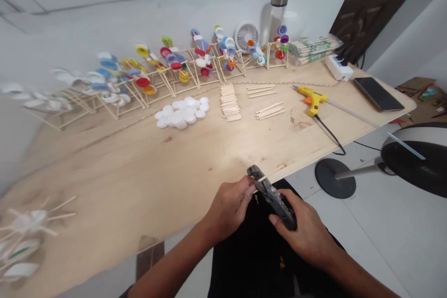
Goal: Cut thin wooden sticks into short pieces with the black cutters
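My right hand (303, 232) is wrapped round the handles of black cutting pliers (270, 193) just off the near edge of the wooden table (122, 172). The plier jaws point up and left and close on a thin wooden stick (262, 178). My left hand (231, 206) pinches that stick beside the jaws, fingers pressed together. Both hands hover over my dark-clothed lap.
On the table lie a heap of white bottle caps (182, 112), stacks of wooden sticks (229, 101), a yellow glue gun (313, 98) with its cord, a phone (377, 93) and a power strip (338, 68). A row of stick-and-cap windmill models (167, 67) lines the wall. A floor fan (415, 158) stands at right.
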Tool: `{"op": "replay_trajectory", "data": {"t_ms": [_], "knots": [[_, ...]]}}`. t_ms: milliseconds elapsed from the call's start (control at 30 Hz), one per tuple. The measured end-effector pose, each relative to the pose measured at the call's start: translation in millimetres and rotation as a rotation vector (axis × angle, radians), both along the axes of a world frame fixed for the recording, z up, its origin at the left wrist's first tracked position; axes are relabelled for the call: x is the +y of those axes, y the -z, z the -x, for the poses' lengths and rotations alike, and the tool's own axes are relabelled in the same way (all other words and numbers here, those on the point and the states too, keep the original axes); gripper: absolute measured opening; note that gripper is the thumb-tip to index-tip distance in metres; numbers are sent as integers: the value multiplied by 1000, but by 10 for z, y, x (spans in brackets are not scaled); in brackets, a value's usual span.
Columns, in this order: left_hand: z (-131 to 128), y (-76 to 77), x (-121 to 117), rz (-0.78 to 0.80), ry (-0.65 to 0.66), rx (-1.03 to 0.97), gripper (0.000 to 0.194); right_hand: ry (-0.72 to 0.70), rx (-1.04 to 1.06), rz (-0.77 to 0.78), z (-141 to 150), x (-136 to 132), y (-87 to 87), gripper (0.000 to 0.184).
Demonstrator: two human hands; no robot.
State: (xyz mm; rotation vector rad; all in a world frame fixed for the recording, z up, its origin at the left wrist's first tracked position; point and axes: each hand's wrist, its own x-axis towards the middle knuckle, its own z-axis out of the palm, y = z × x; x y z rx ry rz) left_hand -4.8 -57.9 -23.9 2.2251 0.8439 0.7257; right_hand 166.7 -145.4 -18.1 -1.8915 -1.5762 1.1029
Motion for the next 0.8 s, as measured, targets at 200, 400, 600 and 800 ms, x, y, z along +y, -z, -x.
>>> {"op": "replay_trajectory", "data": {"t_ms": [200,400,600,800], "knots": [[19,-105,31,240,90,-40,23,-5,26,-6,-3,1,-9,26],[30,-175,59,342,126,-53,27,-30,32,-22,-10,5,1,19],[43,-182,78,317,133,-54,26,-13,-15,-70,-8,2,22,18],[58,-170,80,282,118,-53,24,-9,-82,-116,-6,13,19,18]]}}
